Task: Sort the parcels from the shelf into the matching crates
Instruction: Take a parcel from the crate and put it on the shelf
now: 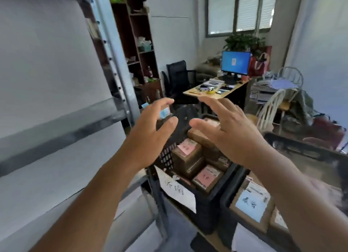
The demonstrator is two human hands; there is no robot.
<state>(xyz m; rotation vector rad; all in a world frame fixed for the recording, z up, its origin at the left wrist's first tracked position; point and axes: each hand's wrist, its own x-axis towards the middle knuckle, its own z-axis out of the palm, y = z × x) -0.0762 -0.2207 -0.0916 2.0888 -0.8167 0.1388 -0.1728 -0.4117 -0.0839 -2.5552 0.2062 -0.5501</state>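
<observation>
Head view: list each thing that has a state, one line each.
left hand: open, holds nothing
right hand: open, holds nothing
left crate: filled with pink-labelled parcels
right crate: holds blue-labelled parcels
monitor: switched on
office chair: unoccupied

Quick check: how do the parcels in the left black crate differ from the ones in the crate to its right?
The left crate's parcels carry pink labels; the right crate's parcels carry light blue ones. The left crate holds several boxes stacked in layers; the right crate shows only two, partly cut off by the arm. Both sets are brown cardboard boxes.
</observation>
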